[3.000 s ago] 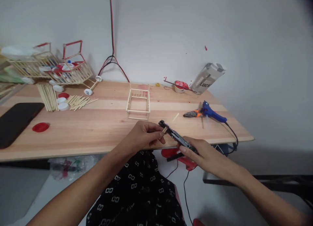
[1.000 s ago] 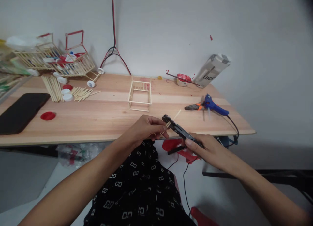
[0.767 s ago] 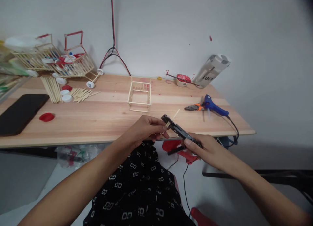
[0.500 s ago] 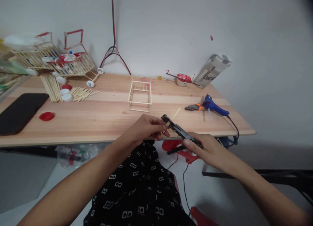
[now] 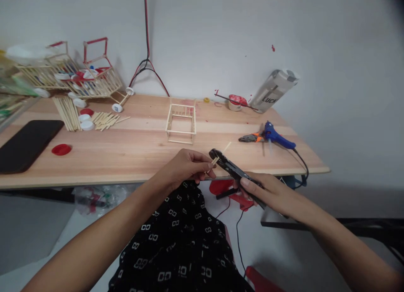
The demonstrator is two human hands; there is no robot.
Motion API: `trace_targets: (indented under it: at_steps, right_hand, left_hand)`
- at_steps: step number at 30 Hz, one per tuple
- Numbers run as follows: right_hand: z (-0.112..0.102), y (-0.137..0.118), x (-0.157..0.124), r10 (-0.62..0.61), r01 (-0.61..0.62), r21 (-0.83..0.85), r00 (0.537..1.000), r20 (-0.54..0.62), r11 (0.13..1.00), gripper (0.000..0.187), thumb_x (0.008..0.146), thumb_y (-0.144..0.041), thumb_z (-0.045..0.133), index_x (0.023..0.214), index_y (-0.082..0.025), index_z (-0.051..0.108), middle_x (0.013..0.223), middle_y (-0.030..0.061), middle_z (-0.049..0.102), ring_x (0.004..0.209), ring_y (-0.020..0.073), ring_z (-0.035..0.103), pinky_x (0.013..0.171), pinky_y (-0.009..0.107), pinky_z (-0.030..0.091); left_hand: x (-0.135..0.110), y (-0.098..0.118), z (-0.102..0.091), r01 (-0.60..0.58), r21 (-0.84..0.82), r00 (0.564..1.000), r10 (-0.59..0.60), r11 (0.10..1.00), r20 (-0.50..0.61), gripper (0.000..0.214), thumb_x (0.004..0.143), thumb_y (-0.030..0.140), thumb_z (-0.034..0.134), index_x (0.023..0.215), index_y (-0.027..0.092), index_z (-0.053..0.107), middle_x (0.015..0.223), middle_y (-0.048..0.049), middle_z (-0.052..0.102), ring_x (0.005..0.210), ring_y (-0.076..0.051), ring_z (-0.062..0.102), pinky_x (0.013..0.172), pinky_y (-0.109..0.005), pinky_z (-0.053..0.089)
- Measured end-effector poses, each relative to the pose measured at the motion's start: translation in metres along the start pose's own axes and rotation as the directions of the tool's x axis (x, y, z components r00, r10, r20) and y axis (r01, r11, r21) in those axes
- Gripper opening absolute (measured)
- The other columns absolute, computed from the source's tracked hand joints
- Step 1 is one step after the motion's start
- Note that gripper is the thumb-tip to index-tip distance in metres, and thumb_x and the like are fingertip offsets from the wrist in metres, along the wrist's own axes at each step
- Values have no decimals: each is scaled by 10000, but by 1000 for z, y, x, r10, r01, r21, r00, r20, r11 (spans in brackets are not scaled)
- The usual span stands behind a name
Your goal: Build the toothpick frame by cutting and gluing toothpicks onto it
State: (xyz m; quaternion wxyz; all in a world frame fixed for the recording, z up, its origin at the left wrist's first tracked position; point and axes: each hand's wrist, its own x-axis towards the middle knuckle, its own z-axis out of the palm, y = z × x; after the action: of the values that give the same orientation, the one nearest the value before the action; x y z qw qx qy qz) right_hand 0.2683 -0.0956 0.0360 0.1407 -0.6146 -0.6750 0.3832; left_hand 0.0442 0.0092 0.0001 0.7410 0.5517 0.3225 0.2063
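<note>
1. The left hand (image 5: pixel 187 168) is pinching two pale sticks (image 5: pixel 215 161) between thumb and fingers, above the near edge of the table (image 5: pixel 132 161), right of that edge's middle.
2. The sticks are lying side by side, their long axis slanting, their free ends pointing away from the person and to the right, into the head of the tool (image 5: pixel 233 169).
3. The right hand (image 5: pixel 267 190) is gripping the tool by its handles. Its long axis is running diagonally across the near edge: the head is pointing far and left over the table, the handles near and right, past the edge.
4. Whether the tool's jaws are touching the sticks, I cannot tell.
5. Compared with half a second ago, more of the handle end is showing below the right hand, and more of the sticks is showing beside the head. The left hand is keeping nearly the same place.
6. The frame (image 5: pixel 180 132) is standing between the hands and the far edge, unmoved.
7. A loose stick (image 5: pixel 227 146) is lying just beyond the tool's head, partly hidden.
8. Toward the right edge, the pliers (image 5: pixel 250 138) and the glue gun (image 5: pixel 279 139) are lying together, also unmoved.
</note>
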Motion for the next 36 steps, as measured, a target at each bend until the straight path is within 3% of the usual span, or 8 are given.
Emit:
trace_targets:
  at_steps: [8, 17, 23, 29, 36]
  right_hand:
    - [5, 1, 1, -49, 43, -96, 997, -60, 994, 466, 939, -558, 378, 787, -187, 615, 819, 45, 696, 765, 197, 626, 712, 289, 492]
    - [6, -8, -4, -45, 30, -142, 994, -98, 989, 424, 941, -539, 393, 887, -210, 656, 880, 60, 708, 843, 238, 644, 770, 349, 497]
    - [7, -8, -4, -29, 16, -125, 994, -106, 992, 442, 927, -556, 408, 906, -216, 688, 845, 64, 722, 813, 251, 658, 746, 369, 522]
    - [8, -6, -2, -39, 26, -126, 994, -102, 992, 439, 923, -559, 409, 915, -220, 688, 898, 77, 726, 908, 284, 649, 823, 408, 519]
    - [7, -6, -1, -72, 64, -85, 993, -97, 994, 452, 915, -583, 406, 883, -226, 681, 909, 61, 716, 925, 271, 644, 839, 377, 510]
  left_hand:
    - [1, -2, 1, -12, 0, 1000, 12, 1000, 18, 155, 757, 267, 682, 761, 112, 696, 749, -82, 710, 510, -73, 519, 470, -210, 409]
    - [4, -4, 4, 14, -25, 1000, -15, 1000, -22, 156, 742, 262, 698, 801, 117, 705, 742, -79, 709, 510, -68, 523, 480, -204, 414]
    - [4, -2, 5, 23, -22, 999, -24, 999, -31, 141, 743, 255, 695, 768, 117, 694, 725, -76, 703, 506, -69, 517, 472, -202, 405]
    - [6, -2, 4, 12, -7, 1000, -12, 1000, -12, 136, 746, 249, 686, 750, 113, 686, 715, -68, 697, 499, -67, 515, 470, -203, 401]
    - [4, -2, 3, 12, 6, 1000, -12, 1000, -17, 138, 747, 257, 687, 755, 119, 682, 707, -62, 695, 504, -67, 514, 473, -201, 396]
